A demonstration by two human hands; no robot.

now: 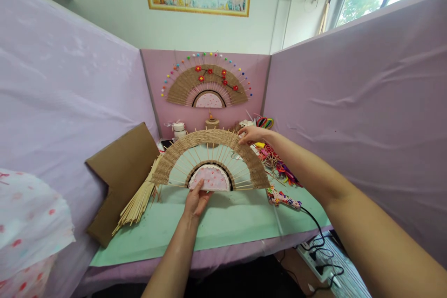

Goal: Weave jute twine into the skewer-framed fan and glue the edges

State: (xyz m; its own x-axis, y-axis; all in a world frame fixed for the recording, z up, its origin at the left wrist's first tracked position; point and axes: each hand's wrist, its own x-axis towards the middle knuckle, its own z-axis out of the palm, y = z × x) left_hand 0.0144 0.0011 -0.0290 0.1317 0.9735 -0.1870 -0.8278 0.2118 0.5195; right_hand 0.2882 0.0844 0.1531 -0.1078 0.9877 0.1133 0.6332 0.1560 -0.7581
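A half-round woven fan (186, 143) is held up over the green table. Its brown braided band runs across thin sticks that spread from a half-disc of pink patterned cloth (211, 178) with a black and brown edge. My left hand (197, 202) grips the fan at the bottom middle, thumb on the cloth and fingers behind it. At the upper right of the band, my right hand (252, 135) closes its fingers on the rim, where short stick ends poke out. What lies behind the band is partly hidden.
A finished-looking fan (209, 77) with red flowers hangs on the back panel. Pale sticks (136, 202) and bent cardboard (122, 167) lie left. Right are a patterned glue gun (284, 198) with cord, coloured strips (279, 163) and a power strip (316, 260). Twine (212, 123) stands behind.
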